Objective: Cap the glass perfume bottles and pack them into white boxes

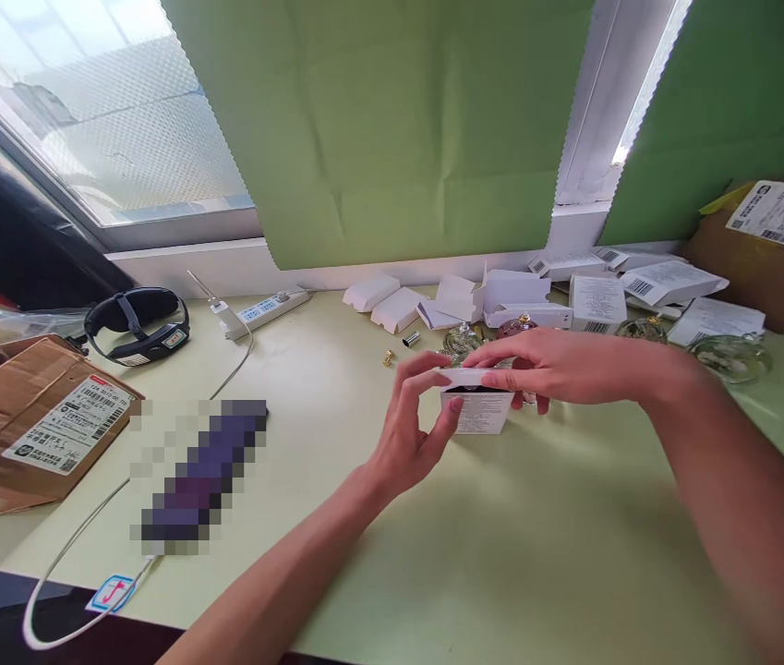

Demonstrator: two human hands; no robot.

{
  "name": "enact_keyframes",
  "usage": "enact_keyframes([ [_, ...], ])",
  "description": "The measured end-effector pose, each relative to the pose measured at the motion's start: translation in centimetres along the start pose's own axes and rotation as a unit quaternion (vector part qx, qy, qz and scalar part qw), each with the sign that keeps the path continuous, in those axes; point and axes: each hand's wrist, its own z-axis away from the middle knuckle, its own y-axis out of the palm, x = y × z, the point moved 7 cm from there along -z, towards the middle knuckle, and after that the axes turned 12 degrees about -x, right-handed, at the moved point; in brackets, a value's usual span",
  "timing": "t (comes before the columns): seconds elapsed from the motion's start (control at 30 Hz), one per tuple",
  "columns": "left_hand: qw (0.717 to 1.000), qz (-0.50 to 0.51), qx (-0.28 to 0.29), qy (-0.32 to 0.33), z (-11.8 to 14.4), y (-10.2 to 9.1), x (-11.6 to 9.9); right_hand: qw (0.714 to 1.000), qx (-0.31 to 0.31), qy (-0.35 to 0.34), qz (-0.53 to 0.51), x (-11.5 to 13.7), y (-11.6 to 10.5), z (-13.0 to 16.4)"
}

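A small white carton (480, 414) with fine print on its front stands upright on the pale green table. Its top flap is partly raised, leaving a dark gap below. My left hand (416, 416) grips the carton's left side, the thumb on the printed front and the fingers at the top edge. Over the top and right side lies my right hand (544, 365), its thumb and fingers closed on the flap. What the carton contains is hidden. Just behind the hands sit a clear glass bottle (462, 340) and a reddish bottle (517, 325), both partly covered.
Several white cartons (597, 303) and a glass bottle (730, 358) lie at the back right. Small metal caps (411, 339) are near the middle. Leftward are a cabled phone (208, 471), a power strip (263, 312), a head strap (138, 325) and a brown parcel (38, 416).
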Motion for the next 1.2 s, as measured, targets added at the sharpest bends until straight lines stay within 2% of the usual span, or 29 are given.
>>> enact_keyframes([
  [0.1, 0.999, -0.005, 0.021, -0.031, 0.0, 0.2, 0.5, 1.0, -0.005, 0.001, 0.005, 0.1, 0.0, 0.0],
  [0.4, 0.998, 0.024, 0.033, -0.053, -0.2, 0.1, 0.7, 1.0, -0.011, 0.016, 0.019, -0.2, 0.1, -0.4],
  [0.8, 0.999, 0.018, 0.036, -0.009, -0.3, -0.1, 1.0, 0.999, 0.017, 0.016, -0.033, -0.6, 0.2, -0.2],
  [1.03, 0.998, -0.021, 0.027, 0.053, -0.1, 0.1, 0.9, 0.999, 0.011, 0.025, -0.019, -1.1, 0.4, -0.3],
  [1.2, 0.998, -0.011, 0.024, 0.06, -0.1, 0.2, 1.0, 0.999, 0.017, 0.022, -0.041, -1.1, 0.8, -0.4],
])
